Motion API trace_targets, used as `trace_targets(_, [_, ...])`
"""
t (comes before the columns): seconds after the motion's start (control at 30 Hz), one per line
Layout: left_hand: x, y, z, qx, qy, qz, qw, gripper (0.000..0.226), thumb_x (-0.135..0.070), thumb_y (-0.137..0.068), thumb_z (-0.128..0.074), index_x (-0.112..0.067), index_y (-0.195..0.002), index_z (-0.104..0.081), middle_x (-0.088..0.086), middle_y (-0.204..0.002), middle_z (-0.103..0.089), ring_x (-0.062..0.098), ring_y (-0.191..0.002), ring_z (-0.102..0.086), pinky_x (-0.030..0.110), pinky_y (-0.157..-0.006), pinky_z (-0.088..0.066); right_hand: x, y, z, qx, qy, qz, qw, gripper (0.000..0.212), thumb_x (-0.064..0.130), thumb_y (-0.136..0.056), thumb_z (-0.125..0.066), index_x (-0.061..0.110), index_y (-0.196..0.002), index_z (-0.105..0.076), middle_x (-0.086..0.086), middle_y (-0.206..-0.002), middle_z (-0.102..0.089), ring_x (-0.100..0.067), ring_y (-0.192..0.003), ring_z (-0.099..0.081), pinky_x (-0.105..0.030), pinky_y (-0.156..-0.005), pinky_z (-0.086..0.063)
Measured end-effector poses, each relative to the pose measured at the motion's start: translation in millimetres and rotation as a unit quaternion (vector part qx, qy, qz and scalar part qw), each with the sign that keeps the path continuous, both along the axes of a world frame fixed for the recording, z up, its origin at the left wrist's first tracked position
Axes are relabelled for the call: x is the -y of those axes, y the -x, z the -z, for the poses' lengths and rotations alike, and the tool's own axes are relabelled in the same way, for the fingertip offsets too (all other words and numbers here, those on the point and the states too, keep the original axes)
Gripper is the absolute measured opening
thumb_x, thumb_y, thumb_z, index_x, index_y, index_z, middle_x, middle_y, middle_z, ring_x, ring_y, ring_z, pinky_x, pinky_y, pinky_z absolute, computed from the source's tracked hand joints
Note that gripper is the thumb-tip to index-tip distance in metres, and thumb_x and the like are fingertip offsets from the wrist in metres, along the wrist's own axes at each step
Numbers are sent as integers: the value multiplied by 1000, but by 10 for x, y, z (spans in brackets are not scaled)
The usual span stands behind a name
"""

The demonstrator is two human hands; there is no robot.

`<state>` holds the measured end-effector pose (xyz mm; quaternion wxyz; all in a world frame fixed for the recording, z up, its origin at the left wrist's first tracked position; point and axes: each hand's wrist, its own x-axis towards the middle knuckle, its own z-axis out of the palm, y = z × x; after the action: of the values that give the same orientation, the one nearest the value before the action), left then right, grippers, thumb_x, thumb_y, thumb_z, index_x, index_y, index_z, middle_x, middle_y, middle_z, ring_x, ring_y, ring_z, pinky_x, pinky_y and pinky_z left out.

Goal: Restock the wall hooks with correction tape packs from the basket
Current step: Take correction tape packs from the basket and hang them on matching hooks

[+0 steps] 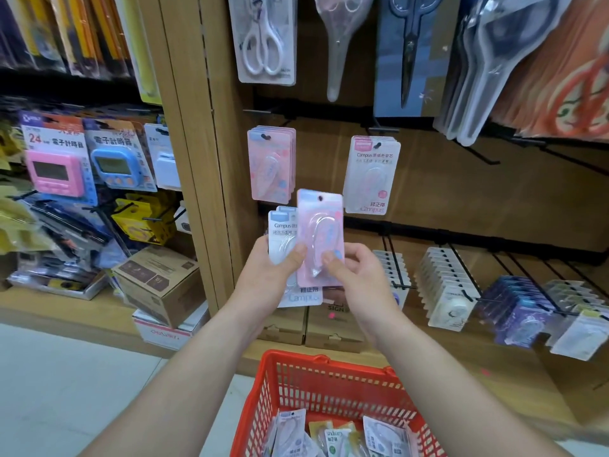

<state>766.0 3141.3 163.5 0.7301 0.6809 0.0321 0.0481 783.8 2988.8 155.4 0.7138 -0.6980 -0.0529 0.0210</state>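
Note:
My right hand (356,275) pinches a pink correction tape pack (320,225) upright in front of the wooden wall panel. My left hand (268,275) holds a small stack of white Campus packs (281,232) just to its left, thumb on top. Directly above, a hook carries several pink packs (271,163), and a second hook to the right carries white Campus packs (370,174). Below my arms stands the red basket (329,380) with several more packs (333,437) lying in its bottom.
Scissors packs (265,37) hang on the row above. Lower right hooks (448,285) hold rows of other tape packs. Cardboard boxes (161,285) sit on the low ledge at left, beside a rack of timers (56,163). A bare hook (478,153) juts out at right.

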Motion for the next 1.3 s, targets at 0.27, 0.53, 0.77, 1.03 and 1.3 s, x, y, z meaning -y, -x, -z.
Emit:
trace_targets(0.27, [-345, -103, -7, 4, 15, -101, 995, 32, -24, -100, -65, -26, -131, -57, -5, -117, -74, 14, -94, -76, 42, -75, -65, -198, -318, -188, 37, -14, 42, 998, 22, 23, -101, -65, 18, -119, -54, -1, -113, -74, -17, -93, -76, -34, -72, -63])
trace_targets(0.53, [-702, -82, -25, 27, 52, -151, 987, 42, -22, -96, -71, -25, -135, -56, -6, -119, -73, 16, -98, -76, 47, -76, -65, -725, -772, -489, 115, 71, 22, 991, 20, 28, -102, -63, 28, -115, -49, 6, -119, -65, -11, -101, -71, -33, -74, -65])
trace_targets(0.77, [-797, -73, -31, 35, 85, -158, 983, 41, -16, -96, -70, -21, -135, -57, -5, -117, -75, 12, -92, -76, 32, -62, -62, -915, -845, -506, 113, 66, 44, 990, 20, 28, -101, -64, 25, -115, -50, 4, -116, -66, -13, -97, -72, -38, -76, -65])
trace_targets(1.03, [-836, -57, -36, 34, 79, -166, 982, 41, -17, -96, -71, -23, -134, -56, -5, -118, -74, 14, -94, -76, 36, -66, -64, -957, -827, -448, 122, 69, 67, 988, 26, 30, -101, -64, 23, -119, -48, 6, -116, -65, -9, -93, -72, -30, -69, -65])
trace_targets(1.3, [-893, -39, -9, 32, 73, -169, 982, 43, -18, -95, -73, -23, -134, -55, -6, -119, -73, 16, -97, -76, 36, -66, -64, -930, -811, -418, 135, 82, 68, 985, 28, 35, -99, -67, 24, -118, -50, 9, -111, -65, -10, -91, -73, -30, -69, -65])
